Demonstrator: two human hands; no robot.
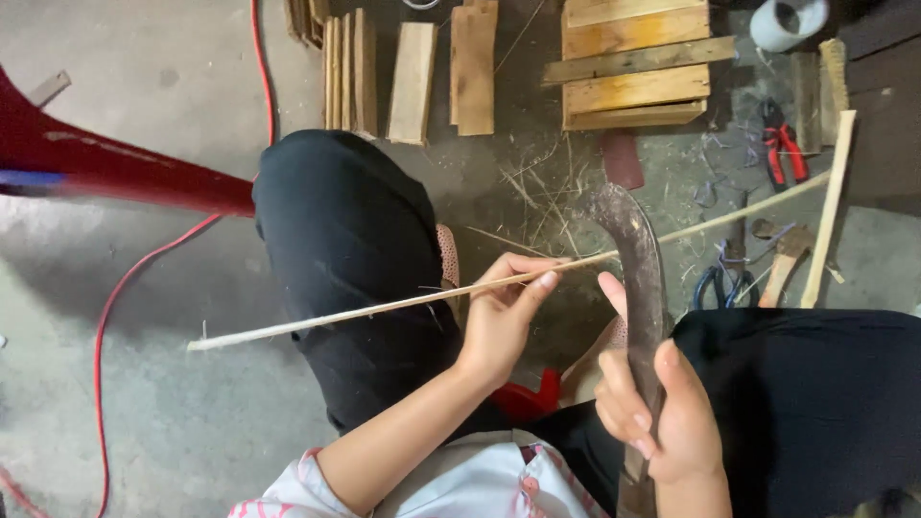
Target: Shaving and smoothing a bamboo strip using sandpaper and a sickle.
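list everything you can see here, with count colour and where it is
bamboo strip: 1, pale tan, running from lower left to upper right across the lap, pinched in the left hand
curved blade: 1, dark grey, upright at centre right, gripped by the right hand
wood blocks: several, light brown, standing on the floor at top centre
stacked planks: 1 pile, yellowish, top right
pliers: 1, red handles, on the floor at right
scissors: 1, blue handles, on the floor at right
wooden stick: 1, pale, far right
cable: 1, red, looping on the floor at left
stool leg: 1, red, left
tape roll: 1, whitish, top right
left hand: holding the strip
right hand: holding the blade
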